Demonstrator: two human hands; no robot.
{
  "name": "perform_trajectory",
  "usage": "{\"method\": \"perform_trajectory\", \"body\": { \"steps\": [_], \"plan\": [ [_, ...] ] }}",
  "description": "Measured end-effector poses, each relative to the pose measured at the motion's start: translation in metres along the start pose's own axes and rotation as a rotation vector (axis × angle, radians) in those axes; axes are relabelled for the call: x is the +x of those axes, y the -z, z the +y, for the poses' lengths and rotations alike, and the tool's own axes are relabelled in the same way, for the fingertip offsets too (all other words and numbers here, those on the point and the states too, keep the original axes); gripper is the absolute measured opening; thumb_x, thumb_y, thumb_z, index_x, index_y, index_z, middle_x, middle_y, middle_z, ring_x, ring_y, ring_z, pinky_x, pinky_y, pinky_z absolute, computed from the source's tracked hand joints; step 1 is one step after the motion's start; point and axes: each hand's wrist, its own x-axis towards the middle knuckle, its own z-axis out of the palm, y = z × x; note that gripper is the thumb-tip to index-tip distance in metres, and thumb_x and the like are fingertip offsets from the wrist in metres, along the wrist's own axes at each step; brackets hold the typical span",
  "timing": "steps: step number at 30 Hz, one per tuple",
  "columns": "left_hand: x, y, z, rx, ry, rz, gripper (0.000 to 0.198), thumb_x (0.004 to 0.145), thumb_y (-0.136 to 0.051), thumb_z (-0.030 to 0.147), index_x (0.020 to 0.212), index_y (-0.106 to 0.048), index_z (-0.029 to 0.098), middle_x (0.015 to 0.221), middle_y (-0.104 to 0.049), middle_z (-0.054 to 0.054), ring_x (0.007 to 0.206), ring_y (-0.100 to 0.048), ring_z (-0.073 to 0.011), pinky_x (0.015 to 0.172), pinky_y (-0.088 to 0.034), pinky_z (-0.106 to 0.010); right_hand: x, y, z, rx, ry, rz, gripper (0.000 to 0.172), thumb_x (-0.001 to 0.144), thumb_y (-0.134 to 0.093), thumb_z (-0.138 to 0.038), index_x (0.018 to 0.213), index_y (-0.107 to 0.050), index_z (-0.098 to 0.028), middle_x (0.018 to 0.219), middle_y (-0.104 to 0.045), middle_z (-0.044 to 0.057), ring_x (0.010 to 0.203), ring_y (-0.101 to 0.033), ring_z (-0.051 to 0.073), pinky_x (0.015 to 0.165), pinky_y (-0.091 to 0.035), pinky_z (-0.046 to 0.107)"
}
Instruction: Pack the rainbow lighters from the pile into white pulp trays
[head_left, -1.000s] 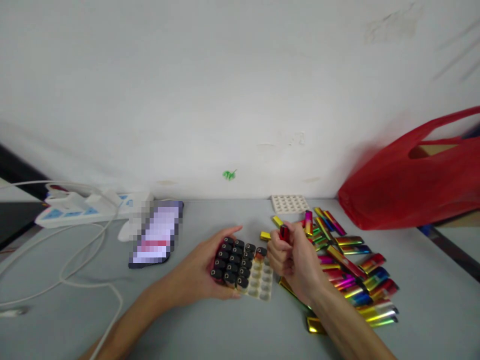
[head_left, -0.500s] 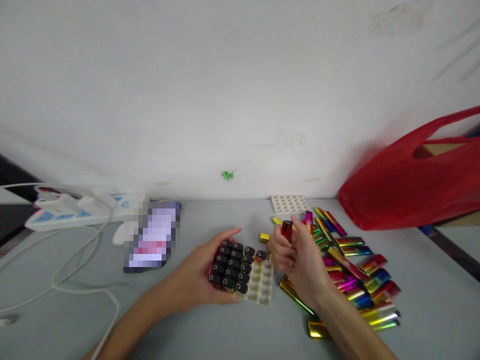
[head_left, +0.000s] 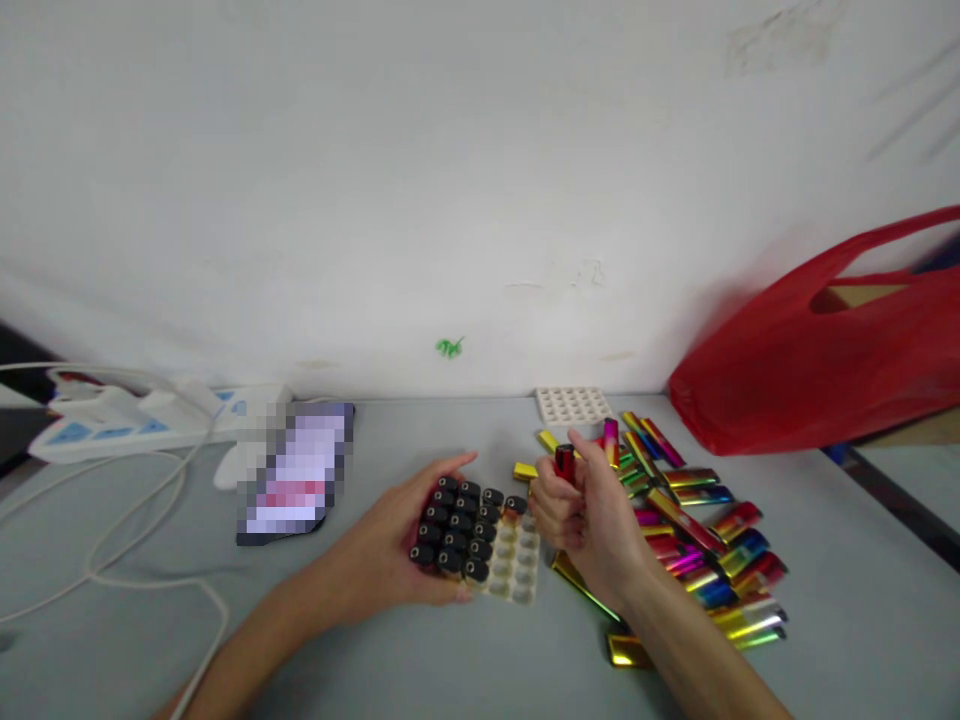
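My left hand (head_left: 390, 540) is wrapped round the left side of a white tray of cells (head_left: 514, 570). Several lighters stand in its left and middle rows, their black ends (head_left: 459, 530) facing up. The cells along its right side show bare. To the right of the tray, my right hand (head_left: 581, 510) is closed round a shiny red lighter (head_left: 565, 462), held upright with its dark end showing above the fingers. Behind and beside that hand lies a loose heap of metallic lighters (head_left: 682, 520) in red, gold, green, blue and purple.
A second white tray (head_left: 574, 405) lies against the wall. On the right stands a red bag (head_left: 825, 350). At the left are a phone (head_left: 300, 475), a white power strip (head_left: 150, 420) and a loose white cable (head_left: 150, 580) curling across the grey table (head_left: 420, 660).
The whole view has shifted slightly, so everything sits a little further left. My right hand and the red lighter stay beside the tray, and both hands keep their grip.
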Motion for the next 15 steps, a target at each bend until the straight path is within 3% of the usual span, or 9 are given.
{"method": "perform_trajectory", "body": {
  "steps": [9, 15],
  "plan": [
    [0.0017, -0.0031, 0.0040, -0.068, 0.004, -0.017, 0.112, 0.069, -0.099, 0.020, 0.163, -0.040, 0.033, 0.136, -0.071, -0.008, 0.117, -0.075, -0.0307, 0.097, -0.063, -0.043, 0.0022, 0.0006, 0.0051, -0.062, 0.003, 0.039, 0.059, 0.088, -0.066, -0.063, 0.057, -0.032, -0.026, 0.049, -0.017, -0.013, 0.043, -0.008, 0.006, 0.039, -0.007, 0.023],
    [0.0008, -0.0017, 0.0045, 0.007, -0.004, 0.004, 0.111, 0.069, -0.100, 0.022, 0.163, -0.041, 0.032, 0.134, -0.072, -0.008, 0.116, -0.075, -0.0317, 0.097, -0.063, -0.044, 0.0004, -0.0042, 0.0064, -0.137, -0.002, 0.049, 0.050, 0.085, -0.063, -0.057, 0.058, -0.035, -0.026, 0.049, -0.020, -0.012, 0.042, -0.010, 0.006, 0.038, -0.008, 0.022]
  ]
}}
